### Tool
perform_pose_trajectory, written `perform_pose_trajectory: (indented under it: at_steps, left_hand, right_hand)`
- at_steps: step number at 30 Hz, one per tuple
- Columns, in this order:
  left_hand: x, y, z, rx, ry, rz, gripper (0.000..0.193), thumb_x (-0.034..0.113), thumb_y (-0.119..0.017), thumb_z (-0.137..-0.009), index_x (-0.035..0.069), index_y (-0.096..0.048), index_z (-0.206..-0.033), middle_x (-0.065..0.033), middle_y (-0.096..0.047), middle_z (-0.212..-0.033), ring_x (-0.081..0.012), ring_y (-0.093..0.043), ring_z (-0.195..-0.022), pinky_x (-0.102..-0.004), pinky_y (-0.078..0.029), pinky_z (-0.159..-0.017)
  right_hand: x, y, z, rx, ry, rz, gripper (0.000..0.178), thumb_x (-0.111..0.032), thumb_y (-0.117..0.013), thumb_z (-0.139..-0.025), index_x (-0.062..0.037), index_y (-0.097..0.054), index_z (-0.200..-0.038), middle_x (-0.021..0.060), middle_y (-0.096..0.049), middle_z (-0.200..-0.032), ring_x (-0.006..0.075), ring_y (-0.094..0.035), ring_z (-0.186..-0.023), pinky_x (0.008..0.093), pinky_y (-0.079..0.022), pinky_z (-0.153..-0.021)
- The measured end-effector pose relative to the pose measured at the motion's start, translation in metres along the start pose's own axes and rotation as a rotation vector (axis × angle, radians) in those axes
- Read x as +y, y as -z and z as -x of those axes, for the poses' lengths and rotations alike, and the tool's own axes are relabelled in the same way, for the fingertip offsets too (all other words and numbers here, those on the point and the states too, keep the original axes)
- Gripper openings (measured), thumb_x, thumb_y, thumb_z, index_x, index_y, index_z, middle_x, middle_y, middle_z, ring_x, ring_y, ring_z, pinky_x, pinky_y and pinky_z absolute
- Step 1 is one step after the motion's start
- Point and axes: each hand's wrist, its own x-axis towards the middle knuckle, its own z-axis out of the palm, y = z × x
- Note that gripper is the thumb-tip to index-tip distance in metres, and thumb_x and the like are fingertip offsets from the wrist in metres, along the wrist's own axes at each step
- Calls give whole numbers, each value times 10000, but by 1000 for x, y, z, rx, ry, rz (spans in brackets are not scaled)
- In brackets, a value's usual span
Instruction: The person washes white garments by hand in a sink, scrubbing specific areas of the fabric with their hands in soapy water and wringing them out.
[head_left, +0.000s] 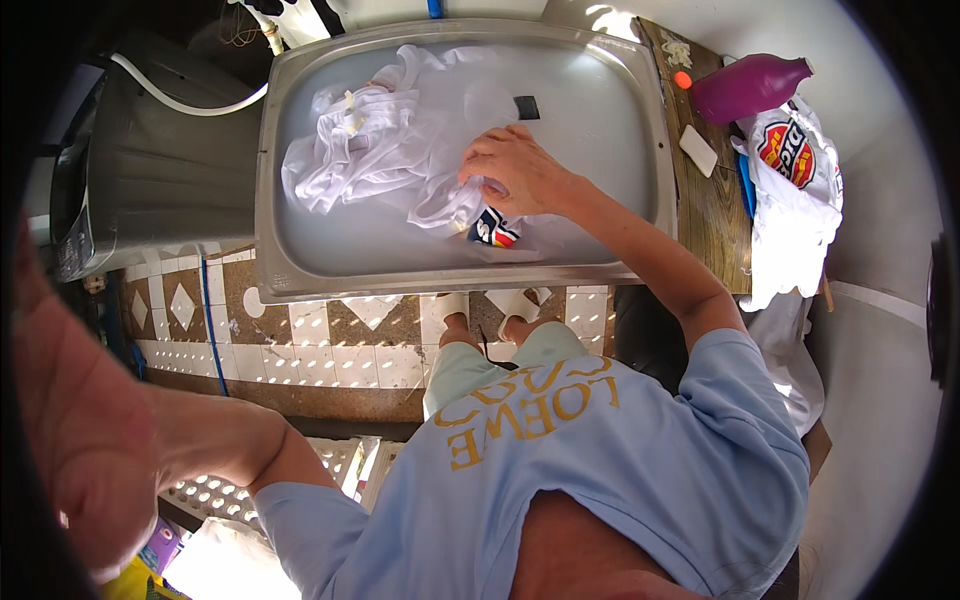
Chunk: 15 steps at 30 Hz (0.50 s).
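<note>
My right hand (510,172) is over a metal basin (657,170) of cloudy water, its fingers closed on a fold of a wet white garment (365,150). The cloth spreads left from the hand, partly under water. Just below my fingers shows a dark printed patch with red and yellow (494,230) on the cloth. A small dark rectangle (527,107) lies in the water beyond the hand. Raised close to the camera at the left rim is my left hand (85,430), large and blurred. Its fingers are cut off or hidden, so their state does not show.
On the wooden board (712,215) at right are a purple bottle (752,87), an orange cap (683,79) and a white bar (698,151). A white printed cloth (790,220) hangs over its edge. A dark grey bin-like machine (170,170) with a white hose (185,106) stands left.
</note>
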Motion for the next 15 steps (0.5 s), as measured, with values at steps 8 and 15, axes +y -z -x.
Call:
perform_pose_trajectory:
  at_steps: [8, 15]
  left_hand:
    - [-172, -72, 161, -302, 710, -173, 368, -79, -506, -694, 44, -611, -1024, -60, -628, -933, -165, -573, -874, -271, -428, -737]
    - [-200, -67, 148, -497, 787, -133, 229, -1, -555, -657, 15, -615, -878, -56, -555, -822, -158, -507, -774, -274, -393, -704]
  right_hand:
    - [16, 23, -28, -282, -117, -216, 71, -84, -604, -697, -91, -586, -765, 49, -558, -795, 165, -518, -822, 327, -346, -870]
    - [54, 32, -15, -57, -394, -1123, 59, -82, -542, -741, -72, -485, -751, -3, -516, -761, 77, -457, -732, 212, -381, -686]
